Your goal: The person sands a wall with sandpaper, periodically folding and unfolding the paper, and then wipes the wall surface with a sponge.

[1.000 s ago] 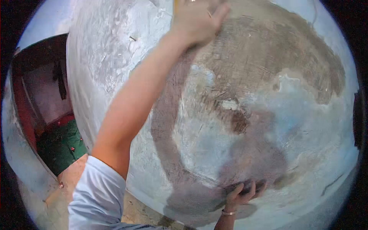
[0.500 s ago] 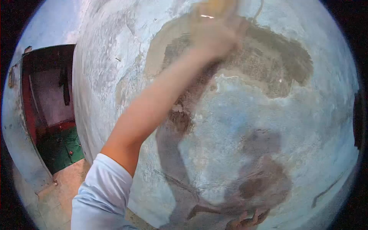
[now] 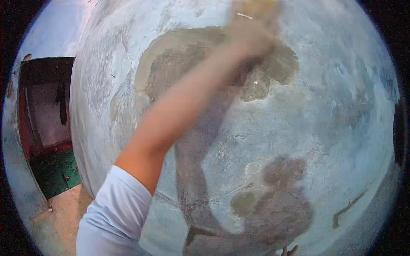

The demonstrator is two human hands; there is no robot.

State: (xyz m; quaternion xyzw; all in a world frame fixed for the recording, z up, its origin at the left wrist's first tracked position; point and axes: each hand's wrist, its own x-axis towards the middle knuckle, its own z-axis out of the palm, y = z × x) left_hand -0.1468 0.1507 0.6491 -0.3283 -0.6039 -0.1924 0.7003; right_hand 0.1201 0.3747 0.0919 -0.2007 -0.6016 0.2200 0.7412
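Observation:
My left hand (image 3: 252,30) is raised high against a pale blue, weathered wall (image 3: 324,128) and is blurred by motion. It is closed on a yellowish object (image 3: 256,6) at the top edge of the view; I cannot make out what the object is. The hand lies over a grey-brown bare patch (image 3: 179,64) in the wall's coating. Only the fingertips of my right hand (image 3: 284,251) show at the bottom edge, against the wall. My arm and head cast a dark shadow (image 3: 282,205) on the wall below.
A dark doorway (image 3: 42,123) with a red frame opens at the left, and a green floor (image 3: 55,170) lies behind it. A tan floor (image 3: 60,217) runs along the foot of the wall at lower left. A smaller bare spot (image 3: 244,204) marks the wall low down.
The view has tilted upward along the wall. My left hand has swept to the right across the bare patch. My right hand has slid almost out of view at the bottom.

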